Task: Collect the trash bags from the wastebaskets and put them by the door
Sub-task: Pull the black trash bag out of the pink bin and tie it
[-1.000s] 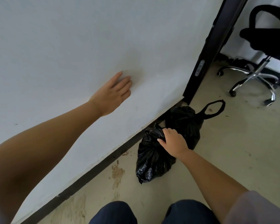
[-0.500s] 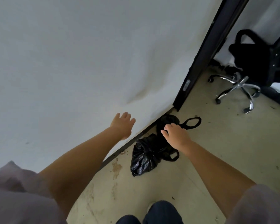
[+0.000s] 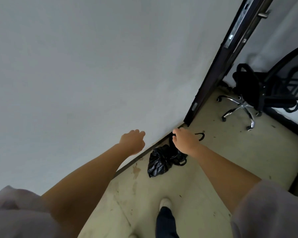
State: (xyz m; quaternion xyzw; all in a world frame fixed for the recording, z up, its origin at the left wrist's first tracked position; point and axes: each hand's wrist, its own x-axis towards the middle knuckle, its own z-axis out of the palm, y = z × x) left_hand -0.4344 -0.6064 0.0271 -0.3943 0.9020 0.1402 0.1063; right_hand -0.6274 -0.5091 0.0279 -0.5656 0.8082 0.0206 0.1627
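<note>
your trash bags (image 3: pixel 159 162) sit on the floor against the wall, just beside the door frame (image 3: pixel 212 79), where they belong. your right hand (image 3: pixel 185 141) hovers above them, fingers loose, gripping nothing; your left hand (image 3: pixel 133 141) hangs loosely curled, empty.

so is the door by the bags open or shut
Open. The dark door edge stands out from the wall, and an office chair shows past it. The trash bags lie at its foot.

Two black trash bags (image 3: pixel 159 161) lie against the wall's baseboard (image 3: pixel 136 158) beside the door (image 3: pixel 218 69); both hands (image 3: pixel 133 141) (image 3: pixel 185 141) hang above, holding nothing.
</note>
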